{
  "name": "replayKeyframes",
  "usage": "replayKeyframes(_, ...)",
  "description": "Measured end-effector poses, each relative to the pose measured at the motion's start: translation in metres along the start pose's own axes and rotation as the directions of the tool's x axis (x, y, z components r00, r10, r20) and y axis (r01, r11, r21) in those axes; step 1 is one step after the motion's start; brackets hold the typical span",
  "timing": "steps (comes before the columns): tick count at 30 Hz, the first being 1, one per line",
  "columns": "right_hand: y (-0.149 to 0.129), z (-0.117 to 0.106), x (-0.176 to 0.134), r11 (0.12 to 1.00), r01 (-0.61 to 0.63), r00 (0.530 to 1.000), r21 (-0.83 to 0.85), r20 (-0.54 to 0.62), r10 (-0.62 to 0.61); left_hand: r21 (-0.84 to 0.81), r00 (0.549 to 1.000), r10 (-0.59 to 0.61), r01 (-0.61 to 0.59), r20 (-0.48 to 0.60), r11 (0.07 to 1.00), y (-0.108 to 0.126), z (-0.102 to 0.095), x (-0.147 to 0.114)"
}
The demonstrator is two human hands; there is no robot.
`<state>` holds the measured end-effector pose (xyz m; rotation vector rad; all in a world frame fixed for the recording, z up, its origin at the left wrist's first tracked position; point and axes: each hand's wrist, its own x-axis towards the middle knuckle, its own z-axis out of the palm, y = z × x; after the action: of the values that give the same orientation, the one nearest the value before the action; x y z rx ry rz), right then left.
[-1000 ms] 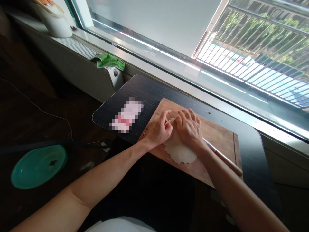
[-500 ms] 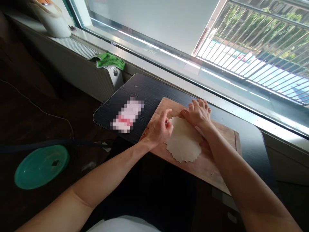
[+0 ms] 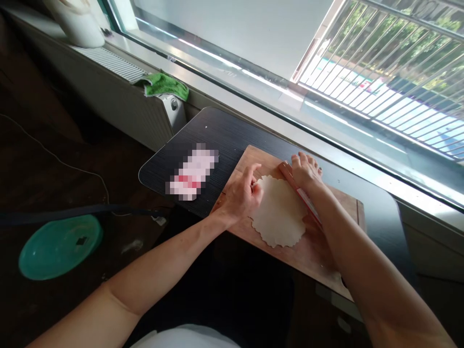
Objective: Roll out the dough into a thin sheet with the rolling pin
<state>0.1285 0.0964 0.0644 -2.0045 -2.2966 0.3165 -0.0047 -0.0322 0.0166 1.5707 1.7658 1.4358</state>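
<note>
A flat, thin round of dough [image 3: 280, 212] with a ragged edge lies on a wooden cutting board [image 3: 335, 261]. My left hand [image 3: 242, 191] is at the dough's left edge, its fingers curled, thumb and fingers closed on the rim. Along the dough's right side lies a reddish-brown rolling pin [image 3: 289, 173] with a pale printed strip. My right hand [image 3: 306, 169] is at the pin's far part, fingers stretched out and spread. Its palm is by the pin; whether it presses on it I cannot tell. My right forearm hides the pin's near end.
The board lies on a dark table [image 3: 188, 133], with a blurred-out pink and white item [image 3: 194, 171] to the left. A green cloth [image 3: 165, 86] hangs over the radiator [image 3: 145, 118] below the window. On the floor is a turquoise basin [image 3: 60, 249]; a white bucket [image 3: 81, 24] stands farther back.
The rolling pin and my right hand have shifted slightly right, and more of the pin shows. My left hand stays at the dough's edge. The view has shifted slightly.
</note>
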Motion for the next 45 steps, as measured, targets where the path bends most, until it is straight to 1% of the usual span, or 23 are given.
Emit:
replayKeyframes(2, -0.005, 0.004, -0.010, 0.994, 0.105, 0.994, 0.004, 0.020, -0.106, -0.010, 1.000, 0.009, -0.010, -0.010, 1.000, -0.001, 0.000, 0.000)
replayKeyframes(4, -0.008, 0.009, -0.018, 0.972, 0.235, 0.972, -0.004, -0.004, -0.235, -0.018, 1.000, 0.019, -0.019, -0.017, 1.000, -0.001, 0.000, 0.000)
replayKeyframes(5, -0.007, 0.009, -0.018, 0.965, 0.261, 0.965, -0.017, -0.027, -0.261, -0.022, 1.000, 0.021, -0.021, -0.016, 1.000, -0.001, 0.000, 0.000)
replayKeyframes(6, -0.005, 0.009, -0.015, 0.968, 0.250, 0.967, -0.032, -0.048, -0.251, -0.026, 1.000, 0.020, -0.021, -0.012, 0.999, -0.002, 0.001, 0.000)
replayKeyframes(10, 0.004, 0.006, 0.006, 0.999, 0.044, 0.997, -0.018, -0.060, -0.045, -0.034, 1.000, -0.005, 0.006, 0.015, 0.999, -0.003, 0.001, 0.000)
replayKeyframes(11, 0.003, 0.007, 0.005, 0.999, 0.047, 0.998, -0.003, -0.048, -0.047, -0.034, 1.000, -0.011, 0.011, 0.015, 0.999, -0.003, 0.001, 0.000)
replayKeyframes(12, 0.001, 0.008, 0.002, 0.996, 0.089, 0.995, 0.007, -0.041, -0.089, -0.033, 1.000, -0.013, 0.013, 0.011, 0.999, -0.003, 0.001, 0.000)
replayKeyframes(14, -0.003, 0.012, -0.007, 0.971, 0.239, 0.970, -0.006, -0.052, -0.239, -0.032, 1.000, -0.008, 0.008, -0.001, 0.999, -0.002, 0.001, 0.000)
replayKeyframes(16, -0.005, 0.011, -0.010, 0.949, 0.312, 0.947, -0.045, -0.071, -0.314, -0.030, 1.000, -0.001, 0.000, -0.013, 1.000, -0.002, 0.001, -0.001)
replayKeyframes(17, -0.004, 0.009, -0.008, 0.955, 0.290, 0.953, -0.066, -0.072, -0.294, -0.031, 1.000, 0.001, -0.001, -0.014, 1.000, -0.002, 0.001, -0.001)
replayKeyframes(20, -0.002, 0.002, 0.003, 0.988, 0.122, 0.991, -0.095, -0.050, -0.127, -0.038, 1.000, -0.006, 0.006, 0.000, 0.999, -0.001, 0.000, 0.000)
replayKeyframes(21, -0.003, 0.002, 0.002, 0.991, 0.104, 0.994, -0.088, -0.033, -0.108, -0.036, 1.000, -0.009, 0.009, 0.001, 0.999, -0.001, 0.000, 0.000)
replayKeyframes(22, -0.006, 0.004, -0.001, 0.989, 0.125, 0.992, -0.078, -0.017, -0.127, -0.031, 1.000, -0.009, 0.009, -0.004, 0.999, 0.000, 0.000, 0.000)
replayKeyframes(24, -0.012, 0.010, -0.013, 0.967, 0.244, 0.969, -0.071, -0.012, -0.245, -0.019, 1.000, -0.002, 0.002, -0.022, 1.000, -0.001, 0.000, 0.000)
replayKeyframes(26, -0.015, 0.016, -0.019, 0.934, 0.345, 0.935, -0.097, -0.054, -0.351, -0.017, 0.999, 0.007, -0.008, -0.032, 1.000, -0.002, 0.001, 0.000)
replayKeyframes(27, -0.013, 0.016, -0.017, 0.926, 0.359, 0.925, -0.119, -0.091, -0.370, -0.018, 0.999, 0.010, -0.010, -0.031, 1.000, -0.003, 0.001, 0.001)
replayKeyframes(30, 0.005, 0.006, 0.008, 0.952, 0.268, 0.930, -0.146, -0.219, -0.295, -0.001, 1.000, 0.002, -0.002, -0.016, 1.000, -0.004, 0.003, 0.002)
replayKeyframes(33, 0.026, -0.011, 0.026, 0.972, 0.196, 0.931, -0.132, -0.285, -0.226, 0.082, 0.999, -0.032, 0.031, 0.007, 0.996, -0.001, 0.002, 0.004)
replayKeyframes(36, 0.040, -0.019, 0.002, 0.982, 0.134, 0.955, -0.133, -0.249, -0.164, 0.166, 0.994, -0.101, 0.095, 0.034, 0.982, 0.004, 0.000, 0.012)
replayKeyframes(38, 0.049, -0.017, -0.031, 0.986, 0.066, 0.972, -0.151, -0.212, -0.097, 0.188, 0.987, -0.149, 0.135, 0.062, 0.973, 0.007, -0.002, 0.023)
replayKeyframes(40, 0.060, -0.014, -0.064, 0.983, 0.014, 0.980, -0.181, -0.194, -0.049, 0.203, 0.982, -0.155, 0.131, 0.109, 0.970, 0.008, -0.002, 0.039)
replayKeyframes(43, 0.080, -0.012, -0.096, 0.977, -0.007, 0.985, -0.212, -0.169, -0.029, 0.231, 0.957, -0.151, 0.093, 0.247, 0.969, 0.012, 0.003, 0.065)
replayKeyframes(45, 0.093, -0.016, -0.103, 0.977, -0.046, 0.991, -0.210, -0.129, 0.019, 0.225, 0.911, -0.173, 0.092, 0.374, 0.970, 0.017, 0.009, 0.077)
